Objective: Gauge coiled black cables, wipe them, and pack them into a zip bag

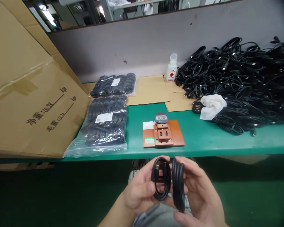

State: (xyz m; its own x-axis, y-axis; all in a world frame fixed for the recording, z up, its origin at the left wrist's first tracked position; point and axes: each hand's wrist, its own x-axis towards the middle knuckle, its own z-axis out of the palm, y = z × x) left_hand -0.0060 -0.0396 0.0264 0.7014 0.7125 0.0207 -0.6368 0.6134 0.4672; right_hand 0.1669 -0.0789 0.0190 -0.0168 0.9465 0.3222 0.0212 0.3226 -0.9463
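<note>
In the head view, my left hand (140, 189) is closed around a coiled black cable (161, 179), tied in an oval loop with a connector showing inside it. My right hand (201, 192) grips a second coiled black cable (178, 184), turned edge-on so its stacked windings face me. The two coils are side by side, a little in front of the bench edge and above my lap. Just beyond them on the bench sits a digital gauge (161, 118) mounted on a reddish-brown fixture (177, 134); its display seems to read zeros.
A large cardboard box (38, 94) stands at the left, beside two clear bags of coiled cables (106, 121). Cardboard sheets (149, 91) lie at the back of the green bench (137, 132). A white bottle (171, 67), a cable pile (238, 72) and a white cloth (212, 106) are rightward.
</note>
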